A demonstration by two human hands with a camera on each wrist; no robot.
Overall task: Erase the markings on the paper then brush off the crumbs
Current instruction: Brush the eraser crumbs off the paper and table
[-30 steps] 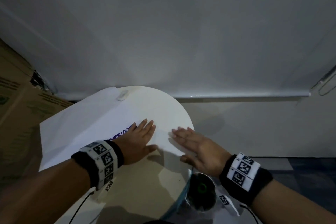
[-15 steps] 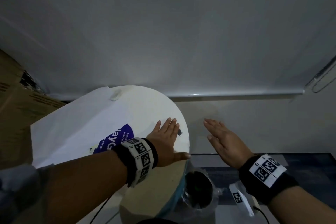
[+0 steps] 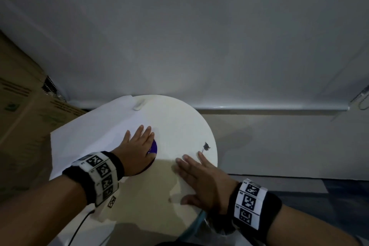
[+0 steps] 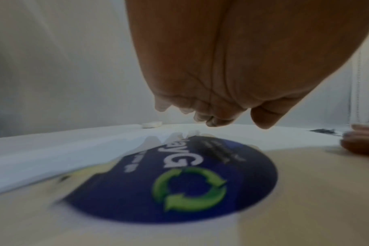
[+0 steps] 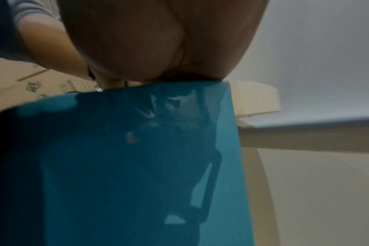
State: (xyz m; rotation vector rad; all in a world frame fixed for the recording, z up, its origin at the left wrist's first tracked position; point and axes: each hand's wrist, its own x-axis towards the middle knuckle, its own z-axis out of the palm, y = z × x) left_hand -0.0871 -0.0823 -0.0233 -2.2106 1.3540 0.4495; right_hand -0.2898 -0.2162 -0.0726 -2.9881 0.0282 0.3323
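Two hands are lying flat on a round white tabletop point(image 3: 139, 195), fingers straight and gripping nothing. Nearest, at the tabletop's near right edge, the right hand point(image 3: 199, 177) is resting with its fingers spread, their tips pointing at a small dark pile of crumbs point(image 3: 206, 146) close to the right edge; the hand is just beside the pile, and whether it is touching the nearest stray specks cannot be told. In the right wrist view only the heel of that hand shows, sitting on the rim above a teal panel point(image 5: 137, 158) beneath it. Further in, the left hand point(image 3: 137, 150) is pressing palm down on the sheet of paper point(image 3: 89, 138), which is covering the left half of the tabletop and overhanging its left edge. A round blue sticker point(image 4: 179, 179) with a green arrow ring is lying under the left palm. Farthest, a small white eraser point(image 3: 139, 104) is sitting at the far edge, well apart from both hands.

No markings are showing on the visible paper, so the erasing looks finished and the brushing looks under way. The crumbs are likely light, loose and easily smeared, so a soft sweep with the finger edge suits them better than any pinch. The thin, limp sheet would slide or crease, so pinning it flat is probably best.
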